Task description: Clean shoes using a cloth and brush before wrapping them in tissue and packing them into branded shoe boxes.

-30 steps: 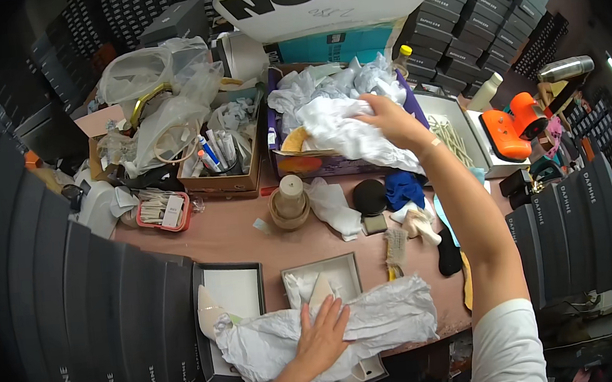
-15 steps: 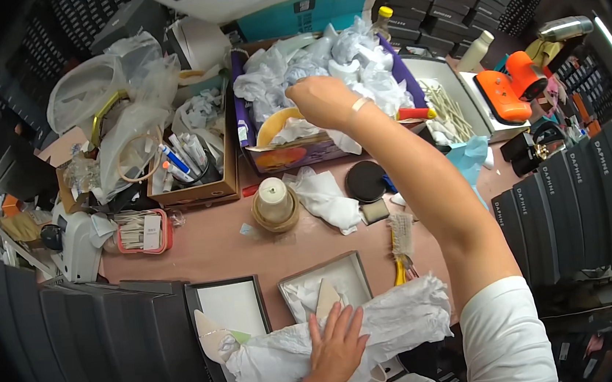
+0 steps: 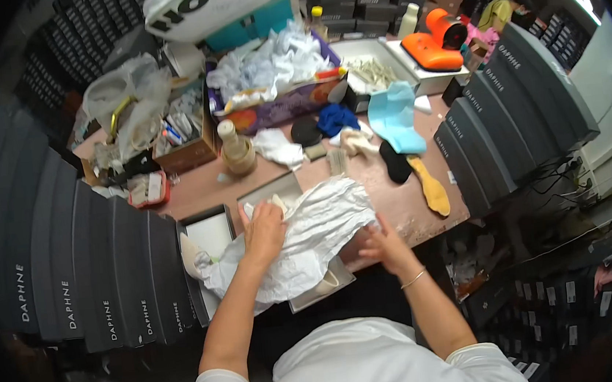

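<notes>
A large crumpled sheet of white tissue paper (image 3: 317,234) lies across two shallow grey shoebox parts. My left hand (image 3: 264,233) rests at the paper's far left edge, fingers apart and bent beside a cream piece, probably a shoe (image 3: 280,204). Close to the paper's right edge is my right hand (image 3: 387,246), its fingers spread and nothing in them. A pale pointed shoe (image 3: 190,255) sticks out at the paper's left end, over the left shoebox (image 3: 210,226). The other shoebox part (image 3: 269,190) shows past the paper's far side, and a pale strap-like edge shows below it.
Stacked dark shoeboxes flank the table, left (image 3: 92,263) and right (image 3: 509,120). Behind stand a purple box of crumpled tissue (image 3: 276,113), a brown bottle-like holder (image 3: 237,153) and an orange device (image 3: 432,50). A blue sheet (image 3: 395,120) and a yellow-handled brush (image 3: 431,190) lie to the right.
My right hand has come back from the purple box to the paper's right edge. My left hand has moved to the paper's far edge. The view has shifted and shows more to the right.
</notes>
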`<state>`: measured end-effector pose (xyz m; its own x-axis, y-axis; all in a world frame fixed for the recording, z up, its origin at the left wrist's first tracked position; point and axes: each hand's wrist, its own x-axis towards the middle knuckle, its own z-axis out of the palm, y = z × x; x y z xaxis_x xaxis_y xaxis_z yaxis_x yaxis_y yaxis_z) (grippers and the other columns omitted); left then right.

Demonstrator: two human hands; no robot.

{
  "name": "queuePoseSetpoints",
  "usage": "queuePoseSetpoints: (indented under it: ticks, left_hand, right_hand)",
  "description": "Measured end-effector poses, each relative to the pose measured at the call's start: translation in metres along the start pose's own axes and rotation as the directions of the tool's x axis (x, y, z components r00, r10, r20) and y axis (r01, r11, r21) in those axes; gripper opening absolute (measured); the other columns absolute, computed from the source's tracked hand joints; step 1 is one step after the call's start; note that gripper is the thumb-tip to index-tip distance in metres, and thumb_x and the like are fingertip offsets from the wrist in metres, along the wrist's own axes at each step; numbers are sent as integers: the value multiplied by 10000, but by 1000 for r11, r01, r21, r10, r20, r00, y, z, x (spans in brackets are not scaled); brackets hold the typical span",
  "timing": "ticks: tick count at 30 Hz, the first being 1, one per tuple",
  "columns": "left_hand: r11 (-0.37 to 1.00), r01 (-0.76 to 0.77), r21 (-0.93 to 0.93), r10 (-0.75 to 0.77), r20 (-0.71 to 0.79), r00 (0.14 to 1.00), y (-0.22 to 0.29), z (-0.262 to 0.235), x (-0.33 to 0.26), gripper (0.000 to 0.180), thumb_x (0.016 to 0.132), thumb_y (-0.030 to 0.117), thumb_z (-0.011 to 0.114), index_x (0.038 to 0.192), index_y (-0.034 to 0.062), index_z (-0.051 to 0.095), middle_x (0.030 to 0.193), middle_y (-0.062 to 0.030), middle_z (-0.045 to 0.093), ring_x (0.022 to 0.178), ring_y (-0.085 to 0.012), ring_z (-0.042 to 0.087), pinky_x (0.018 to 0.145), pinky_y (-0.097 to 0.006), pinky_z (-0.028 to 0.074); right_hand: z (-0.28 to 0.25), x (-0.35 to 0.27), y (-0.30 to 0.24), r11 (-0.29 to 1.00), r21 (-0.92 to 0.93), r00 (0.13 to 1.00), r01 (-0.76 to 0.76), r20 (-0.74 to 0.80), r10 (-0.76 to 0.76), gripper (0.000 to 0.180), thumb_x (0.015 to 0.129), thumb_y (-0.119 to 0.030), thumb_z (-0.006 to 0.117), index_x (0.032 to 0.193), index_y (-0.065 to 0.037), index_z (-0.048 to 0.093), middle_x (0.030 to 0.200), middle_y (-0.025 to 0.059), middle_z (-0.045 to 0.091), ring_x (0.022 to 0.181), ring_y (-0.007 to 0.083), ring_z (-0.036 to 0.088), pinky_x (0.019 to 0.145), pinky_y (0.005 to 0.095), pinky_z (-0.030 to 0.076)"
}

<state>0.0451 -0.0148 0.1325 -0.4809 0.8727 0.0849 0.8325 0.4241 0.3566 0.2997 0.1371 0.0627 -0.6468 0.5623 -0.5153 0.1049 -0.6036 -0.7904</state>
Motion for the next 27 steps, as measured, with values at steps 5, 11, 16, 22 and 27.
queuePoseSetpoints:
  ticks: [5,11,16,22,27]
  left_hand:
    - [897,130,-422,-94,105,990,43,-66,-12,277,808,136,695,1022,1,583,952,-122,660,929,-265,640,882,-305,459]
    - [783,128,-608,-55,137,989,20,-101,-39,182,838,84,649,1005,12,661,762,16,624,685,-61,547,626,-260,464]
    - [335,-17,-942,28,-8,1000,20,-101,-26,140,858,42,632,985,-6,667,850,-4,659,756,-59,590,664,-231,483]
    - [390,-141,-910,88,-116,989,55,-100,-39,299,866,38,617,1162,-4,607,1033,-51,645,927,-93,598,823,-233,468]
    - [38,-6,-999,170,1,985,31,-83,-50,1173,709,663,693,1505,36,101,1481,-177,311,1376,-246,300,1110,-341,240]
  right_hand:
    - [57,21,-14,808,587,989,41,94,-118,446,894,-174,656,1294,-132,463,1140,27,587,985,203,582,864,395,467]
    - [78,-81,-126,312,-136,336,940,518,-787,373,825,-56,679,1187,-31,593,1136,67,628,992,228,608,891,343,464]
    - [76,-150,-190,230,-331,356,915,931,-77,449,769,-117,757,1177,5,616,1239,138,600,1160,305,568,981,387,429]
    - [114,-61,-152,110,-467,474,877,809,-347,658,763,-271,781,1300,0,511,1172,180,632,1067,254,615,904,335,461]
    - [110,-33,-127,416,-525,670,742,578,-466,224,832,-100,678,1038,-15,660,867,77,687,808,127,617,735,309,500]
